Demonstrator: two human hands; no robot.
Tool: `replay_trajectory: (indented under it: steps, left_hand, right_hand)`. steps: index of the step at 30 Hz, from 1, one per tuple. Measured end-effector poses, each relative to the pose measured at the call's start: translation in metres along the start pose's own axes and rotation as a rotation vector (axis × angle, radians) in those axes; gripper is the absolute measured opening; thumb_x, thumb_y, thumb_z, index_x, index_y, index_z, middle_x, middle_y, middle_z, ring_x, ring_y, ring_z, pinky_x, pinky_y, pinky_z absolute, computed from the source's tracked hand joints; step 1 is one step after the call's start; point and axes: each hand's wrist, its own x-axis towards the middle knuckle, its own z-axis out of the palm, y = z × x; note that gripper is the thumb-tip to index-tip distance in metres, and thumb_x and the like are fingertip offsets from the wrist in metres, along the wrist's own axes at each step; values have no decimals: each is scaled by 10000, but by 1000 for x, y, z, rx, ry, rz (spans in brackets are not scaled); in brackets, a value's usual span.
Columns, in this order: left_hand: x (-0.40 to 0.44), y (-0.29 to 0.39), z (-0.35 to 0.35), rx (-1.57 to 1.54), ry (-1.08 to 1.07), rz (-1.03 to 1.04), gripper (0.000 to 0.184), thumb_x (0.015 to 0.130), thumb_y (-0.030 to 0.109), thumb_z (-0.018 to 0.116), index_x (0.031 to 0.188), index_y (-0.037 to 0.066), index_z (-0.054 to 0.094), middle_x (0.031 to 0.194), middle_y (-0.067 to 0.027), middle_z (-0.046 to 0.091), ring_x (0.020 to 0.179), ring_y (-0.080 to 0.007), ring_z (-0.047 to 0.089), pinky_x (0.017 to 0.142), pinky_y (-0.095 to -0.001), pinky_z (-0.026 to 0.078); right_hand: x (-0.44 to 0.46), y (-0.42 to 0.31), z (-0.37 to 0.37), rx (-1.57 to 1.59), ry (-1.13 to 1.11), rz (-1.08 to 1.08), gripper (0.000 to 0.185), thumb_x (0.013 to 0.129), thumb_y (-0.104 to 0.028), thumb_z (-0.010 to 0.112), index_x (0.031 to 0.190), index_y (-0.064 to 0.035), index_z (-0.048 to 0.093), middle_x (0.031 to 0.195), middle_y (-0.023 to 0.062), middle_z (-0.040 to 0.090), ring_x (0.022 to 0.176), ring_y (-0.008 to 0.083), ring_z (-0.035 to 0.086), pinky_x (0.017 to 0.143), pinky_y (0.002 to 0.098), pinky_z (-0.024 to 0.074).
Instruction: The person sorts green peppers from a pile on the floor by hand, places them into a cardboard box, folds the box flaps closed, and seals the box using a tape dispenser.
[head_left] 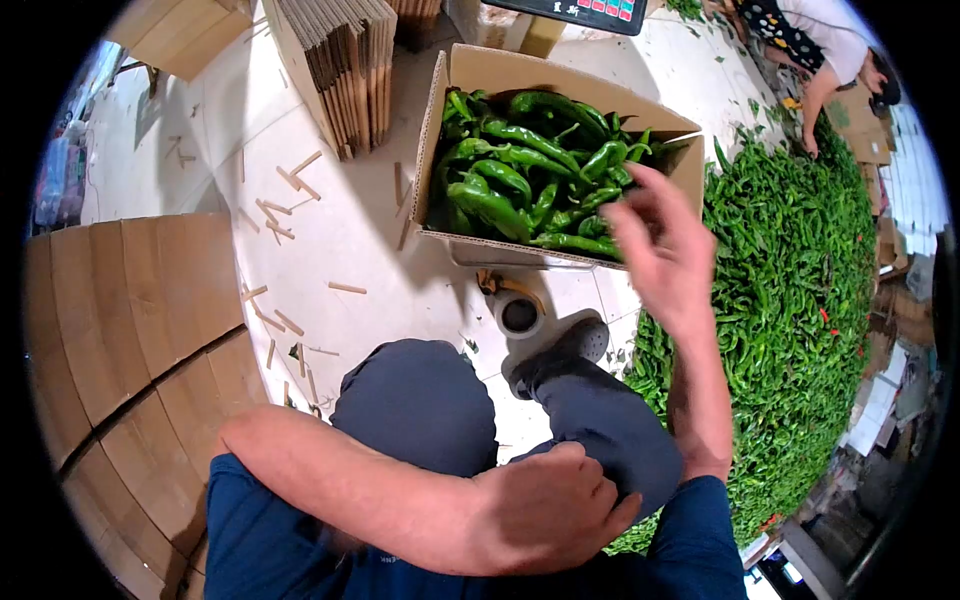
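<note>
An open cardboard box (570, 72) holds many long green peppers (530, 150). My right hand (662, 245) is over the box's near right corner, thumb and fingers apart, slightly blurred, with no pepper visible between them. Its fingertips are close to the peppers at the right side; contact is unclear. Lower down, my left hand (560, 508) lies across my body by my right knee, its fingers curled in and nothing seen in them. A large heap of green peppers (775, 300) with a few red ones spreads along the right.
Folded cardboard (340, 70) stands left of the box. Brown cartons (150, 310) fill the left side. Short sticks (290, 322) lie scattered on the floor. A white round container (519, 315) is near my shoe. Another person (830, 45) reaches toward the heap at the upper right.
</note>
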Motion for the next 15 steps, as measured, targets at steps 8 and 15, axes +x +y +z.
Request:
replay_trajectory:
  steps: [8,15]
  left_hand:
    - [-13,-1,-2,109,24,56,493,891,252,559,1316,8,617,863,-71,639,763,-196,627,660,-308,443]
    - [-18,-1,-3,183,128,92,535,814,232,593,1268,-43,658,788,-14,565,709,-175,539,623,-293,392]
  right_hand:
    - [-166,146,-34,-289,263,649,384,922,-123,709,1261,38,629,912,84,693,763,155,629,695,287,527]
    - [-370,212,64,-475,-383,1113,806,930,-324,695,1599,-100,305,1559,228,422,1435,327,442,1127,485,395]
